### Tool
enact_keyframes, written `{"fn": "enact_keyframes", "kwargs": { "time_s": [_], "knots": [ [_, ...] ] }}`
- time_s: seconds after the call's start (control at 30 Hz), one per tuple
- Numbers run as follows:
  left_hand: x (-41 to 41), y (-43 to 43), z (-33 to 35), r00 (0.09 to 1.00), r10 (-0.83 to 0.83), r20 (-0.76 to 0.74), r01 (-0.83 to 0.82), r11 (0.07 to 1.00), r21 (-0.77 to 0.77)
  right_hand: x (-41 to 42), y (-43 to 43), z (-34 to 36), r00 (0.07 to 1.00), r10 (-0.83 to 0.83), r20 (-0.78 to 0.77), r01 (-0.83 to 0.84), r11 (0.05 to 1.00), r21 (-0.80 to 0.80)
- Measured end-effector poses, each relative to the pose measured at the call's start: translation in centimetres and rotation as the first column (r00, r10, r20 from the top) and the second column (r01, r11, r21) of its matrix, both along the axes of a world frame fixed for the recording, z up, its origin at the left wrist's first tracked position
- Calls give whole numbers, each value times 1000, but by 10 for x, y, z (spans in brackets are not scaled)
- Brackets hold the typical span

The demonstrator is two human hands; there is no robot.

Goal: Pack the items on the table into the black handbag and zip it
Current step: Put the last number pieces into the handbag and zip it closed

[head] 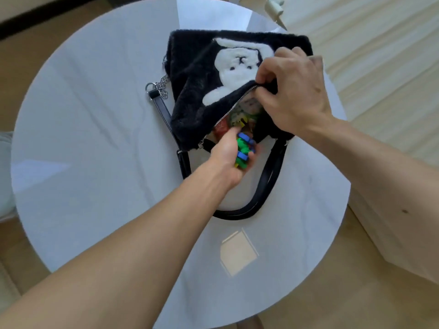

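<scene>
A black fluffy handbag point(197, 74) with a white animal figure on it lies on the round white table point(83, 138). Its zipper mouth faces me and stands open. My right hand point(294, 89) pinches the upper edge of the mouth and holds it up. My left hand point(228, 157) is at the mouth, shut on a toy of blue, green and yellow plastic pieces point(243, 150). Colourful packets point(240, 119) show inside the bag.
The bag's black strap point(266, 186) loops over the table toward me. A silver chain with a ring point(159, 89) lies at the bag's left. A pale square reflection point(237, 255) sits near the table's front edge. A cream chair back is at the right.
</scene>
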State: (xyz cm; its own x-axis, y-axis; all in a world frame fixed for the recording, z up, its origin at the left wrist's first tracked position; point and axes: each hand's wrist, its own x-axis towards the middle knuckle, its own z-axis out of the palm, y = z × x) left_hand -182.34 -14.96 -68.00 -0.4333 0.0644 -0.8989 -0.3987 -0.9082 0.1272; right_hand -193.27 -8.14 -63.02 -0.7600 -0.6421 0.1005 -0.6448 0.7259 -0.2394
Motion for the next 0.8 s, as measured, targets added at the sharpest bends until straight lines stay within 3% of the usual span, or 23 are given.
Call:
{"fn": "enact_keyframes", "kwargs": {
  "time_s": [0.17, 0.3, 0.43, 0.6, 0.67, 0.8],
  "knots": [
    [-43, -3, 11, 975, 218, -43, -221, 971, -86, -13, -8, 19, 1000, -4, -19, 3, 996, -90],
    [-56, -8, 24, 855, 494, -159, -508, 860, -59, -20, -7, 25, 1000, -21, 6, 21, 992, -126],
    [-49, -3, 29, 820, 472, -322, -523, 848, -87, -20, -4, 27, 999, -15, 40, 20, 990, -141],
    [-41, -4, 30, 767, 582, -270, -634, 753, -178, -17, -2, 24, 996, 24, 90, -11, 990, -142],
    [-41, -8, 31, 779, 581, -236, -627, 733, -264, -16, -1, 22, 993, 34, 116, -17, 989, -148],
    [-40, -12, 26, 954, 294, -61, -280, 792, -543, -15, -3, 21, 990, 20, 143, 3, 986, -165]
  ]
}}
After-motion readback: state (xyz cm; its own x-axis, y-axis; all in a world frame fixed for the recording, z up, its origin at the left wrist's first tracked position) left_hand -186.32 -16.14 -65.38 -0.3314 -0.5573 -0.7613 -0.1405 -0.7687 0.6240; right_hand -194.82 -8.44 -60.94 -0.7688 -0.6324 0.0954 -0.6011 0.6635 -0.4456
